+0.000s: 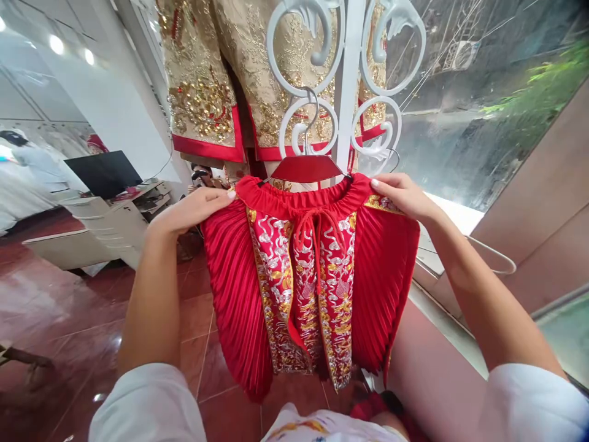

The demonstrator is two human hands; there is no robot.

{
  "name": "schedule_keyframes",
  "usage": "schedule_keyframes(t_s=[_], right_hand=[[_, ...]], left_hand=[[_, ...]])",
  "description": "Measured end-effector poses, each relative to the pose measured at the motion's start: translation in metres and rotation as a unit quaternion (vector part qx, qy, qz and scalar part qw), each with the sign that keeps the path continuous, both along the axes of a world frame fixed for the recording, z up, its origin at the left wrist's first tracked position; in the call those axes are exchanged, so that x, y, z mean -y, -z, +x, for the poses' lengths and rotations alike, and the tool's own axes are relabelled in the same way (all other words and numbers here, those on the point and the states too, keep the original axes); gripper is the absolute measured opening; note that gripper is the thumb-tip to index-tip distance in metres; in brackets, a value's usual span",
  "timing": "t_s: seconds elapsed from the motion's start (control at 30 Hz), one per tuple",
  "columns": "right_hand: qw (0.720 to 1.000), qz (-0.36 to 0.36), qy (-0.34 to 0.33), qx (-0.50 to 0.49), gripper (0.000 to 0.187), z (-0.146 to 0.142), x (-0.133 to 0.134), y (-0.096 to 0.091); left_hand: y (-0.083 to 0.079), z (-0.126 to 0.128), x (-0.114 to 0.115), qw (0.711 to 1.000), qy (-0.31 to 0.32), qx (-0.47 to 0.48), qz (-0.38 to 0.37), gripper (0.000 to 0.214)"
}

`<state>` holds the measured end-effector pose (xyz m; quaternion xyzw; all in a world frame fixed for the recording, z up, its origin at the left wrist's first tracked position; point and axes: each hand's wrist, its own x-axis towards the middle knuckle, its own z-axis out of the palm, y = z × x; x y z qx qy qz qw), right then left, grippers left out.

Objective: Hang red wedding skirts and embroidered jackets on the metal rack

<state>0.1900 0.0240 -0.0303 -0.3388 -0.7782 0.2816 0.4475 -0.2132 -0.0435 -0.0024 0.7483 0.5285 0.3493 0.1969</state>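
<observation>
Red floor tiles (pixel 202 341) down below, big window (pixel 446 92) on the right with some greenery outside, white desk (pixel 108 224) over on the left with a black monitor (pixel 105 175) on it. Front and centre, a red pleated garment (pixel 304 294) on a hanger (pixel 304 169) with a red crossbar and metal hook, just in front of a white scrollwork rack (pixel 348 80). Gathered along the top, tied with a red cord, embroidered in gold and silver down the middle, fanned out in pleats at both sides.

Pinching one upper corner with the left hand (pixel 196 209), thumb on top; pinching the opposite corner with the right hand (pixel 402 193), same way (fingers partly tucked behind the cloth, so can't tell exactly how much is bunched up in there).

Pretty crowded around it, honestly. Gold sequined garments (pixel 207 104) with red hems hanging right behind, partly blocked by the curls and upright of the rack. Also a person (pixel 205 177) further back, mostly hidden behind the left hand. Blurry white cloth (pixel 23 190) at the far left. Near the right forearm, a thin white hoop (pixel 512 264) sticking out, can't tell from what.
</observation>
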Motion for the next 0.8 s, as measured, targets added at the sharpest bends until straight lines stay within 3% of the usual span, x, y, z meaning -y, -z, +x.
schedule_keyframes(t_s=[0.1,0.17,0.33,0.43,0.53,0.67,0.73,0.8], right_hand=[[0.988,0.127,0.078,0.031,0.044,-0.004,0.007,0.006],[0.982,0.155,0.091,0.051,0.045,-0.006,0.010,0.007],[0.993,0.101,0.047,0.047,0.043,-0.007,0.008,0.006],[0.994,0.090,0.056,0.030,0.041,-0.006,0.005,0.006],[0.994,0.090,0.059,0.013,0.038,-0.007,0.005,0.006],[0.993,0.080,0.079,0.025,0.035,-0.015,0.007,0.008],[0.993,0.073,0.092,0.023,0.037,-0.020,0.010,0.011],[0.991,0.078,0.109,0.017,0.040,-0.024,0.013,0.014]], left_hand=[[0.020,-0.029,-0.001,0.997,0.048,0.062,-0.016,0.064],[0.034,-0.042,-0.002,0.994,0.046,0.097,0.007,0.064],[0.065,-0.058,-0.003,0.990,0.050,0.128,-0.012,0.065],[0.080,-0.059,0.000,0.992,0.016,0.123,0.012,0.066],[0.076,-0.056,0.011,0.994,-0.038,0.074,0.070,0.054],[0.046,-0.052,0.039,0.971,-0.159,-0.091,0.156,0.042],[0.034,-0.045,0.054,0.952,-0.201,-0.093,0.211,0.041],[0.033,-0.032,0.068,0.926,-0.230,-0.070,0.291,0.039]])
